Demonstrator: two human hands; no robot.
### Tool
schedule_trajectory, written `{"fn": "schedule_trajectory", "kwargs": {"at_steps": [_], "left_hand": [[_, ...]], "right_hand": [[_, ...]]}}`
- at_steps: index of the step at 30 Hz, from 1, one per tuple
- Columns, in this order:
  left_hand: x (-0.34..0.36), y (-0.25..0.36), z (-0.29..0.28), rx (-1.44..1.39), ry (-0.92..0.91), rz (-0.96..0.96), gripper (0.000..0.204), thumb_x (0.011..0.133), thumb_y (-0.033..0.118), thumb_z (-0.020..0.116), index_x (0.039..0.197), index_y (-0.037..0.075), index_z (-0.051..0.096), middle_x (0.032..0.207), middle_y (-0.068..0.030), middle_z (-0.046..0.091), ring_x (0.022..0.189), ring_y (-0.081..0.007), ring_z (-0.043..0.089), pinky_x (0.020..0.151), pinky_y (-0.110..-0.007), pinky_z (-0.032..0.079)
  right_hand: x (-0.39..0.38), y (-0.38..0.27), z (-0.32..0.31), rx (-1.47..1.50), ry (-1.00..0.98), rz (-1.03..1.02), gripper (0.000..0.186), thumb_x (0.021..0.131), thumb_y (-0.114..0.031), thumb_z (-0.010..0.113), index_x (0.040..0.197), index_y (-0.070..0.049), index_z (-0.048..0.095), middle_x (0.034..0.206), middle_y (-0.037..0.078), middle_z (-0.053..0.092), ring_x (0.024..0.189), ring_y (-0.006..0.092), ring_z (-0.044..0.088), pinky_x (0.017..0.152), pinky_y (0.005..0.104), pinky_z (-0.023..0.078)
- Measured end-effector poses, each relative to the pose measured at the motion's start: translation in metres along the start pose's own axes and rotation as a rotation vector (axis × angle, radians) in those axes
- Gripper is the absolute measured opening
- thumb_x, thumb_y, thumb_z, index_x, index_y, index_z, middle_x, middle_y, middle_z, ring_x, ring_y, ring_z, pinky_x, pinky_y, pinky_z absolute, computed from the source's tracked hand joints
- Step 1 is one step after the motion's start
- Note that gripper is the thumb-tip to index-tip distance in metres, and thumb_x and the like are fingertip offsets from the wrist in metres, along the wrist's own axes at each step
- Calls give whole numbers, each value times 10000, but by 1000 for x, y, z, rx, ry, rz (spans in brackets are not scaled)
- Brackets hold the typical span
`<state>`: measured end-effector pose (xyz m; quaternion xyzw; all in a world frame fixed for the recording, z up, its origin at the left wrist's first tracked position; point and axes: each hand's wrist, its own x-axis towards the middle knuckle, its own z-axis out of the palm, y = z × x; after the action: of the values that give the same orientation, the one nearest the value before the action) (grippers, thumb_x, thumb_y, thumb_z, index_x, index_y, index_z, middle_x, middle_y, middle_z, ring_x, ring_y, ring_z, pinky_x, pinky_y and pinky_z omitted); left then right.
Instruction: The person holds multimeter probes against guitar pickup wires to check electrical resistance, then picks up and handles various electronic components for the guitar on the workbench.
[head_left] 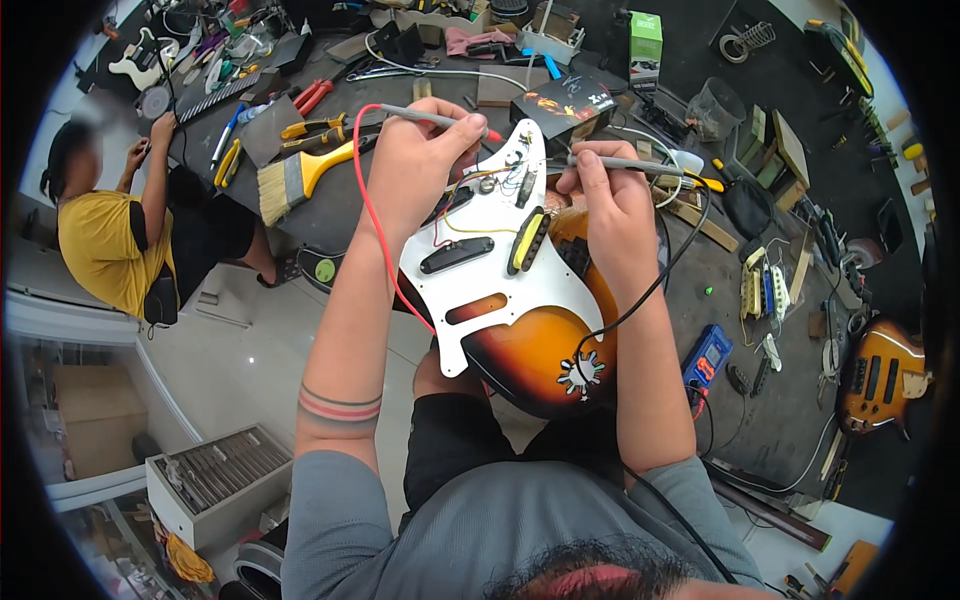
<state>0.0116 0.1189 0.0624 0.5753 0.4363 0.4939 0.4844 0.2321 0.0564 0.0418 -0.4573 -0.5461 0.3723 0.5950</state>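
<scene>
A white guitar pickguard (500, 282) lies wiring side up on a sunburst guitar body (530, 360), resting over my lap against the bench. Black pickups (458, 254), one yellow-wound pickup (528, 240) and thin coloured wires sit on it. My left hand (425, 145) pinches a grey test probe (425, 116) with a red lead, its tip near the pickguard's wired narrow end. From the other side my right hand (612, 200) grips a second test probe (630, 163) with a black lead, pointing at the same end. Whether either tip touches a contact is too small to tell.
A blue multimeter (708, 355) lies on the dark bench at right, near loose pickups (765, 290). A paintbrush (300, 182), pliers (300, 130) and a black box (563, 105) surround the work. At left, a person in a yellow shirt (115, 245) works at the bench.
</scene>
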Motion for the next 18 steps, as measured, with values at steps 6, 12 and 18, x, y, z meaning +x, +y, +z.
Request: {"fn": "schedule_trajectory", "kwargs": {"at_steps": [6,12,18], "left_hand": [[-10,2,9,90,53,66,230,1014,182,743,1019,-45,700,861,-88,758,756,-104,687,655,-253,529],[-8,-6,7,166,16,61,183,1023,123,734,1026,-52,684,974,-149,782,907,-151,763,826,-266,616],[-9,-9,9,179,45,101,211,1001,158,745,990,-50,715,899,-135,786,821,-141,722,712,-285,546]], "right_hand": [[-5,0,3,-72,25,-3,222,1143,-200,578,1127,20,611,909,87,710,878,144,710,803,298,563],[-7,0,6,-103,27,-12,224,1140,-197,581,1129,25,613,932,107,727,879,164,727,805,310,572],[-8,2,6,-111,26,-36,227,1136,-198,587,1125,26,624,917,115,739,876,184,741,797,319,571]]}}
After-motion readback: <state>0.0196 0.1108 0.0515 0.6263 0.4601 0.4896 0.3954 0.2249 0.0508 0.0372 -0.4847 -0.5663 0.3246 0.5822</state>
